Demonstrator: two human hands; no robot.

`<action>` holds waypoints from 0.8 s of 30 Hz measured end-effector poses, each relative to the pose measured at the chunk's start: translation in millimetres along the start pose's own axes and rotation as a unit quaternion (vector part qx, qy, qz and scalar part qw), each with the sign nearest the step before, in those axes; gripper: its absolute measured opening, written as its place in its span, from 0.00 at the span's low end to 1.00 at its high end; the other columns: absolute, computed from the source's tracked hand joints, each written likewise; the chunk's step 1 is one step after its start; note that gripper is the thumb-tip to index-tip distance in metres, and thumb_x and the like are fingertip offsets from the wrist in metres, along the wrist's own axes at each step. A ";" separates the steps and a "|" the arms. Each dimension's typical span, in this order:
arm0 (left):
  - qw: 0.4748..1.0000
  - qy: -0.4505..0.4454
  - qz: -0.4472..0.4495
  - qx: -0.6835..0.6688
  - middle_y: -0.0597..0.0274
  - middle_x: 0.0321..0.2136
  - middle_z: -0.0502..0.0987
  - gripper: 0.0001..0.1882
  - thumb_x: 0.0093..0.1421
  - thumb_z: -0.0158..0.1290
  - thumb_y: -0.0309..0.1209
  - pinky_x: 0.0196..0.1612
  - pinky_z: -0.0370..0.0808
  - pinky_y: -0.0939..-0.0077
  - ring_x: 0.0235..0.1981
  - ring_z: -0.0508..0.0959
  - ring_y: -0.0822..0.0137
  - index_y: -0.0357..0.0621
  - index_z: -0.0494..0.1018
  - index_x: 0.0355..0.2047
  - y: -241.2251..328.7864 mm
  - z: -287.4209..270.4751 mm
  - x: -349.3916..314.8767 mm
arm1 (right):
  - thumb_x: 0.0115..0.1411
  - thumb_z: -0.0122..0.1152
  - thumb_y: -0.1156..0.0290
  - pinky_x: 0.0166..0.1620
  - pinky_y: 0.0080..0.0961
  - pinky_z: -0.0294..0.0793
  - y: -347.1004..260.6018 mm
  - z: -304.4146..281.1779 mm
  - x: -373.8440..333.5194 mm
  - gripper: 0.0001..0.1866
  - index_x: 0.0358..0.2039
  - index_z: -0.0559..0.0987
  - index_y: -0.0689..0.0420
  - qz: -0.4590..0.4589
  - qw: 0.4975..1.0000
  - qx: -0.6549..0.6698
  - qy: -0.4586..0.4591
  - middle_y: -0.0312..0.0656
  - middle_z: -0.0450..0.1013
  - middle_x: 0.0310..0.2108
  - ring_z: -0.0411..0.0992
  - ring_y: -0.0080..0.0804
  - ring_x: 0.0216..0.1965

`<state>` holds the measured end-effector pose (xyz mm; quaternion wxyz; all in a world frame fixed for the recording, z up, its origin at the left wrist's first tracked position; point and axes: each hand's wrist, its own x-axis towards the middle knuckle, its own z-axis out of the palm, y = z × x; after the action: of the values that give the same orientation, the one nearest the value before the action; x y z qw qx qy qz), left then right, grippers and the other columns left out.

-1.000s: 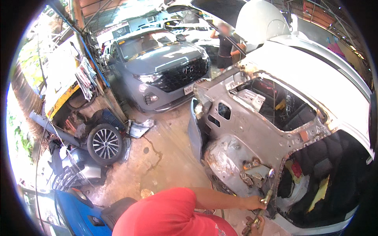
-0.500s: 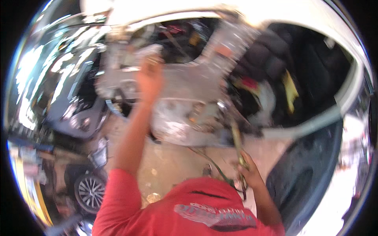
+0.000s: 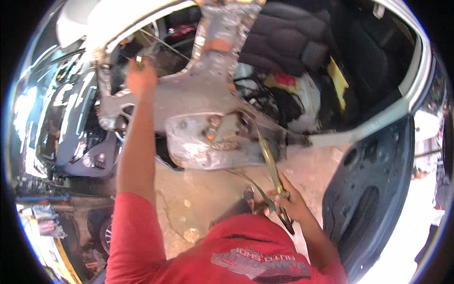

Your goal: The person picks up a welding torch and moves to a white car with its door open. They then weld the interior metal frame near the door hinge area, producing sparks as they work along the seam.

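Note:
My right hand (image 3: 292,202) is wrapped round the handle of a long brass-coloured gas torch (image 3: 268,158), with a green hose (image 3: 259,189) beside it. The torch slants up and away to a bare grey car body panel (image 3: 189,142) with rusty, burnt patches; whether its tip touches the metal I cannot tell. My left hand (image 3: 142,80) is at the far left, closed, by the edge of an opening in the bodywork. A small shiny piece shows at its fingers and a blurred greyish shape lies beyond them; what it grips is unclear.
A dark car door (image 3: 371,189) stands open at the right. Behind the bare metal pillar (image 3: 217,52) are black seats (image 3: 283,33) and cluttered items in the cabin. Another dark car (image 3: 80,128) is at the left, with a wheel (image 3: 108,234) below it.
The view has shifted, so the car body sits further left and higher in the picture. My left hand remains near the bodywork opening, and my right still grips the torch.

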<state>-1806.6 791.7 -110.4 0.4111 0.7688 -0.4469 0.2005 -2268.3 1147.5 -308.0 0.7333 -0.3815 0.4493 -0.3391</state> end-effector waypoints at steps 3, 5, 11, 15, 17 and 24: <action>0.978 -0.005 0.020 -0.207 0.53 0.46 0.84 0.30 0.70 0.54 0.55 0.51 0.76 0.58 0.47 0.82 0.51 0.43 0.79 0.57 11.4 -23.8 -19.7 | 0.73 0.56 0.81 0.31 0.24 0.79 -2.5 -4.8 -7.9 0.47 0.84 0.45 0.44 -0.014 0.999 0.000 -0.035 0.44 0.80 0.50 0.76 0.23 0.30; 0.893 -0.031 -0.026 -0.449 0.62 0.36 0.82 0.27 0.73 0.52 0.55 0.43 0.74 0.66 0.36 0.78 0.62 0.42 0.79 0.51 18.8 -47.0 -46.0 | 0.73 0.58 0.80 0.31 0.25 0.79 -2.8 -8.5 -17.4 0.48 0.84 0.44 0.44 -0.014 0.999 -0.006 -0.043 0.43 0.79 0.49 0.74 0.22 0.28; 0.673 -0.347 -0.399 -0.516 0.69 0.30 0.76 0.30 0.74 0.45 0.66 0.31 0.68 0.74 0.29 0.73 0.70 0.53 0.77 0.38 6.9 -72.3 -263.6 | 0.71 0.61 0.79 0.33 0.23 0.80 5.6 -18.6 -43.4 0.50 0.84 0.44 0.43 -0.024 0.997 -0.039 -0.066 0.42 0.79 0.50 0.73 0.22 0.29; 0.515 -0.403 -0.561 -0.509 0.69 0.23 0.71 0.28 0.76 0.42 0.59 0.23 0.63 0.75 0.20 0.68 0.70 0.50 0.73 0.33 19.7 -59.6 -311.0 | 0.70 0.61 0.80 0.37 0.23 0.81 -2.0 -18.2 -60.1 0.51 0.84 0.44 0.43 -0.044 0.992 -0.046 -0.111 0.42 0.80 0.51 0.73 0.20 0.30; 0.502 -0.407 -0.552 -0.526 0.68 0.24 0.70 0.27 0.77 0.41 0.57 0.23 0.63 0.74 0.22 0.68 0.70 0.49 0.73 0.33 25.4 -59.8 -318.0 | 0.69 0.61 0.81 0.38 0.23 0.81 -7.0 -16.8 -67.2 0.51 0.84 0.45 0.43 -0.033 0.991 -0.058 -0.117 0.42 0.80 0.51 0.73 0.20 0.31; 0.485 -0.377 -0.562 -0.554 0.66 0.26 0.72 0.27 0.77 0.38 0.54 0.23 0.61 0.73 0.23 0.67 0.67 0.46 0.73 0.34 40.0 -59.5 -328.0 | 0.68 0.61 0.80 0.38 0.22 0.80 -7.4 -15.7 -78.0 0.51 0.84 0.45 0.43 -0.025 0.989 -0.082 -0.118 0.41 0.80 0.51 0.74 0.21 0.32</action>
<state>-2007.7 1000.8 -279.3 0.5692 0.4724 -0.0510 -0.6710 -2312.5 1205.5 -275.2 0.7389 -0.4887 0.3760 -0.2718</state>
